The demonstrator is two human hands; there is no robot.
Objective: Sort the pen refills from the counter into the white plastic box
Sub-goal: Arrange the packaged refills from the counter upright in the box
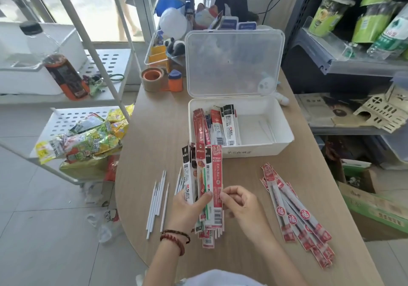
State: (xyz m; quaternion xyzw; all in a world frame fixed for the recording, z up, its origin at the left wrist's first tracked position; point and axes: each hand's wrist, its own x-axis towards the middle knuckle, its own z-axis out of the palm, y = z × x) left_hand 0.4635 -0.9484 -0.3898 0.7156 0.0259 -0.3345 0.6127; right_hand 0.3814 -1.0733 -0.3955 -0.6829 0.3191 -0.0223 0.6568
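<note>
Gently: my left hand (187, 208) clamps the refill packets (199, 175), my right hand (241, 205) pinches the red packet (217, 173) nearest its fingers (224, 196); I should pull it straight out.

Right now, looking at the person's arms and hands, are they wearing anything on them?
Both hands are bare, with no gloves. The left hand has two beaded bracelets at its wrist, one dark brown and one red. The right hand and its wrist carry nothing. No sleeve shows on either forearm. A white garment shows at the bottom edge.
</note>
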